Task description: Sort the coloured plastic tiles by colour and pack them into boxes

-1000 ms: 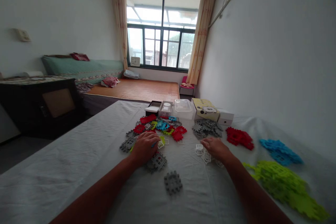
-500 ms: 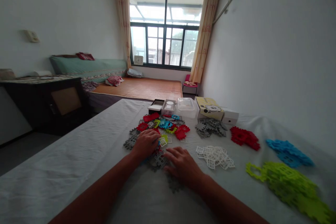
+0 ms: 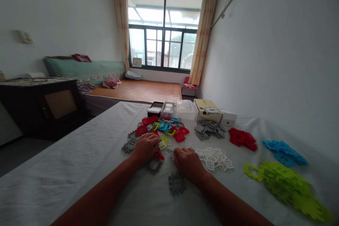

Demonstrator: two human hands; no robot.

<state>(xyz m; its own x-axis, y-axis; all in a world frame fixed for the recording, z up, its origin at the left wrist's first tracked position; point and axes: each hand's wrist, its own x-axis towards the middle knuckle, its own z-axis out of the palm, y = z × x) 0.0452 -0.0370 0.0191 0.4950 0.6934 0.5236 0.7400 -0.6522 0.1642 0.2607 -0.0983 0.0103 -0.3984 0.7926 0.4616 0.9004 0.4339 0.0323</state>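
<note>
A mixed pile of interlocking plastic pieces in red (image 3: 181, 134), blue (image 3: 164, 126), yellow-green and grey lies on the white cloth. My left hand (image 3: 146, 147) is at the pile's near side, its fingers bent down among the pieces and their tips partly hidden. To its right, my right hand (image 3: 187, 161) is closed, and a thin grey edge shows at its fingertips, apparently a grey plastic piece (image 3: 170, 151). Small white window pieces (image 3: 162, 144) lie between the hands. Below my right hand rests a flat grey square piece (image 3: 177, 184); a grey frame piece (image 3: 154, 167) is under my left wrist.
Sorted heaps lie to the right: white window pieces (image 3: 215, 159), grey (image 3: 209, 129), red (image 3: 242, 138), blue (image 3: 285, 152) and yellow-green (image 3: 291, 187). Behind stand a clear plastic tub (image 3: 185, 109), small open boxes (image 3: 167, 108) and a yellow cartoon box (image 3: 208, 110).
My right hand has drawn slightly right and its fingers have closed, uncovering the flat grey square piece below it. My left hand stays over the pile. The view has shifted slightly.
</note>
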